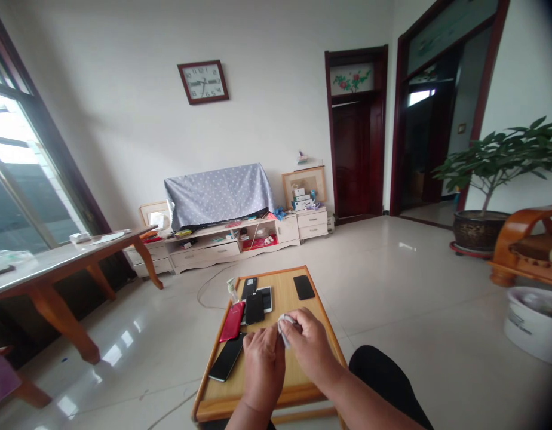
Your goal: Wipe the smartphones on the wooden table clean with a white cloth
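Observation:
Over the small wooden table [285, 283], my two hands meet close together. My right hand [312, 346] is closed and pinches a crumpled white cloth [284, 327]. Beside it, my left hand [263, 363] is curled shut with its knuckles up; what its fingers grip, if anything, is hidden. Left of my hands lie a large black phone [226, 358] and a red phone [232, 321]. A black phone [254, 307] partly covers a white phone [268, 300], with another dark phone [249, 288] behind them. One more black phone [304, 287] lies apart at the far right corner.
A clear pump bottle [232, 291] stands at the table's left edge. Farther off are a long white cabinet [204, 257], a taller table [110, 245] on the left, and a potted plant [480, 230] and white bucket [533, 322] on the right. My knee [383, 376] is beside the small table.

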Demonstrator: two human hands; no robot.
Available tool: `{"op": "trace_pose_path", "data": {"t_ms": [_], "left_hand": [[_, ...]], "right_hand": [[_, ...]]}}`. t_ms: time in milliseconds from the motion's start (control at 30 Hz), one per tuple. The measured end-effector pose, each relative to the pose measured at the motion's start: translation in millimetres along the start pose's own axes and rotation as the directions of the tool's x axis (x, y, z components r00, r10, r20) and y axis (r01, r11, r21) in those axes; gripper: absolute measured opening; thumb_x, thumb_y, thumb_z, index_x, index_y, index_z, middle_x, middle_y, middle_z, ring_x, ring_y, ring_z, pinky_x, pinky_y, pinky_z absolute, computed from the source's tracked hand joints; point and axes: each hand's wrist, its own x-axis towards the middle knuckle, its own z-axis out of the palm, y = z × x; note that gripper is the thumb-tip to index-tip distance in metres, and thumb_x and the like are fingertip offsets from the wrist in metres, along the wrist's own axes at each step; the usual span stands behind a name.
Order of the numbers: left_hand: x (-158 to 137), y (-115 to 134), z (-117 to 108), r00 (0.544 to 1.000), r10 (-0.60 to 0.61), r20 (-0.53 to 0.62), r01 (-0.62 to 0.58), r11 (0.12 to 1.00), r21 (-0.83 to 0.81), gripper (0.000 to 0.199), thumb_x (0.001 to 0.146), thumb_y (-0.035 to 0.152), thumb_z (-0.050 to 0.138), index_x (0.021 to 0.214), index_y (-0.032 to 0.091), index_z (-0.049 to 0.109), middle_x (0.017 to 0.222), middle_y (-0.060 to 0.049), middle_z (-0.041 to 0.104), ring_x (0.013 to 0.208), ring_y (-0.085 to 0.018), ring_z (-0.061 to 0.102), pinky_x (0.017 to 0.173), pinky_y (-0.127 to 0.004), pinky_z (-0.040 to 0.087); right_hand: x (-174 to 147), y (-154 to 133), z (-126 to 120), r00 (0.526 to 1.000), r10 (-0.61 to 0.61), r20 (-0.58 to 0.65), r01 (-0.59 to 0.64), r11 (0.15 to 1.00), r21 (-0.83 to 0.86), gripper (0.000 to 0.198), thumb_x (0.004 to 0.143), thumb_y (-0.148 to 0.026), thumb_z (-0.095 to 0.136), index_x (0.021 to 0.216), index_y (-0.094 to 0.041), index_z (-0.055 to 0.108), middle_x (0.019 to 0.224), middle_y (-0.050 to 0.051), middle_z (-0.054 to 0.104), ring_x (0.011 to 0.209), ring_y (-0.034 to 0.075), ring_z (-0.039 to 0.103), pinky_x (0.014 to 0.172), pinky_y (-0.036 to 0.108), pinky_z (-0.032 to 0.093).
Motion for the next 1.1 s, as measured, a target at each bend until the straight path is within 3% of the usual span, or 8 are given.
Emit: {"op": "trace_pose_path", "data": {"t_ms": [67,267,467,633,867,1100], "left_hand": [[-1,-1,0,1.0,0.01,-0.012,-0.01,1.0,0.013,0.023,0.099,0.024,0.043,0.092,0.023,0.065,0.076,-0.001,0.068,0.074,-0.016,0.06,0.074,-0.031,0.034],[-2,-2,-2,0.998,0.043,-0.051,-0.043,0.999,0.004,0.022,0.099,0.025,0.048,0.116,0.025,0.062,0.091,-0.002,0.072,0.084,-0.017,0.063,0.082,-0.033,0.035],[-5,-3,-2,0.994,0.077,-0.076,-0.071,0.995,0.075,0.022,0.098,0.02,0.046,0.098,0.022,0.067,0.078,-0.001,0.068,0.077,-0.016,0.06,0.078,-0.033,0.034],[-6,-4,-9,0.986,0.133,-0.1,-0.123,0.987,0.101,0.029,0.096,0.02,0.051,0.122,0.025,0.062,0.097,-0.002,0.074,0.088,-0.017,0.064,0.086,-0.036,0.035],[-11,-7,-9,0.988,0.126,-0.093,-0.115,0.987,0.116,0.029,0.096,0.018,0.052,0.122,0.026,0.062,0.097,-0.001,0.075,0.093,-0.018,0.065,0.09,-0.038,0.034],[-10,-6,-12,0.986,0.139,-0.091,-0.133,0.989,0.066,0.031,0.095,0.016,0.051,0.123,0.026,0.061,0.1,-0.002,0.074,0.092,-0.018,0.064,0.092,-0.039,0.035]], "right_hand": [[-3,-1,2,1.0,-0.024,0.018,0.024,1.0,-0.004,0.025,0.088,-0.047,0.064,0.082,-0.024,0.069,0.083,0.004,0.065,0.075,0.02,0.059,0.069,0.03,0.047],[9,8,-8,0.996,0.04,-0.074,-0.042,0.999,-0.017,0.034,0.089,-0.054,0.062,0.086,-0.021,0.068,0.08,0.004,0.065,0.074,0.02,0.061,0.067,0.03,0.048],[-11,2,5,0.996,-0.092,0.015,0.093,0.993,-0.07,0.024,0.093,-0.045,0.06,0.085,-0.023,0.066,0.083,0.003,0.063,0.074,0.018,0.06,0.068,0.028,0.049],[0,5,-5,0.997,-0.028,-0.07,0.025,0.999,-0.049,0.028,0.093,-0.048,0.059,0.087,-0.022,0.066,0.082,0.003,0.063,0.075,0.019,0.06,0.068,0.029,0.049],[-20,3,4,0.996,-0.08,0.03,0.082,0.995,-0.048,0.023,0.095,-0.044,0.058,0.088,-0.022,0.065,0.084,0.002,0.062,0.075,0.017,0.059,0.069,0.028,0.048],[-8,7,-4,0.997,-0.01,-0.072,0.007,0.999,-0.036,0.029,0.094,-0.05,0.059,0.089,-0.022,0.065,0.082,0.003,0.064,0.075,0.019,0.059,0.068,0.03,0.048]]}}
